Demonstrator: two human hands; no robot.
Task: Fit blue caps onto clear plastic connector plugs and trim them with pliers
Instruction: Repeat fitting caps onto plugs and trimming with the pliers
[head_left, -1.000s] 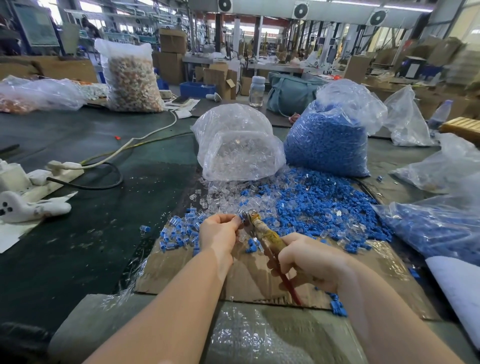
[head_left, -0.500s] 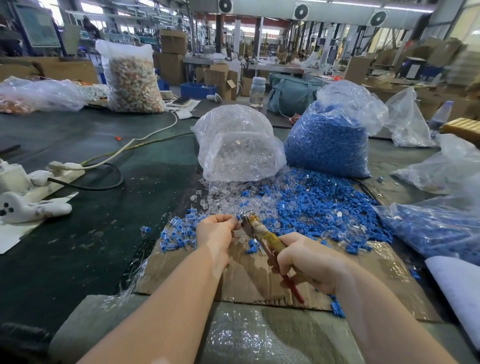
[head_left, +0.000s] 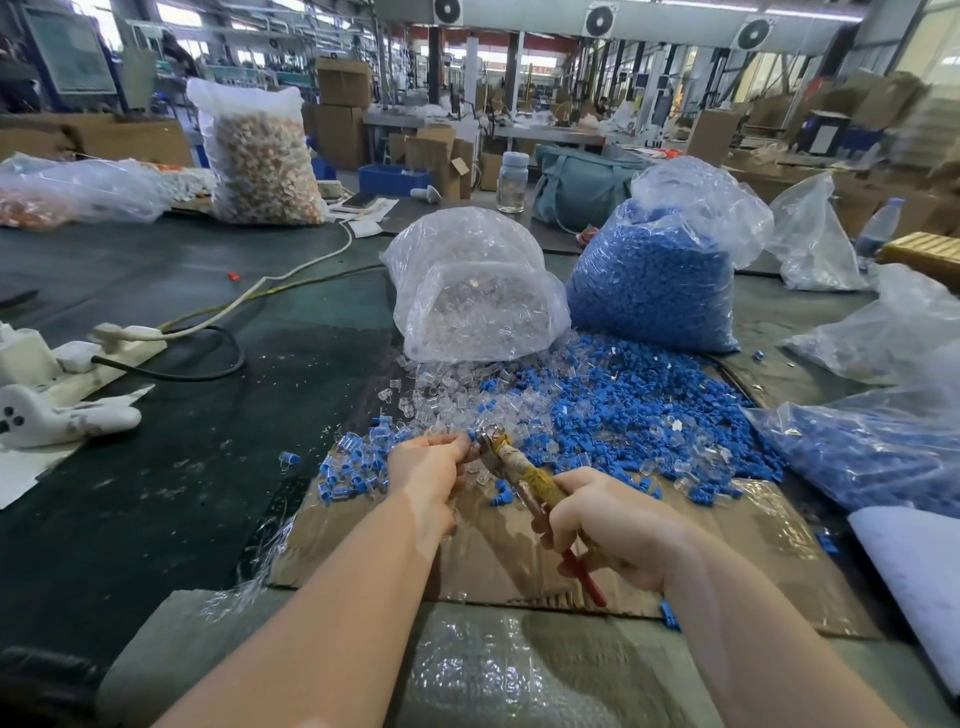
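We pinch the capped plug (head_left: 470, 436) in the fingertips of our left hand (head_left: 426, 467), above the cardboard sheet (head_left: 488, 551). Our right hand (head_left: 613, 525) wraps the handles of the pliers (head_left: 524, 478), whose jaws meet the plug. We judge this the trim: hold the plug steady, square it to the jaws, squeeze evenly.

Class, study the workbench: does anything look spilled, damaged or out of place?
Yes. Loose blue caps and clear plugs lie spilled together across the cardboard sheet, and one capped piece lies alone on the dark mat. The pliers have a yellowed, worn wrapping.
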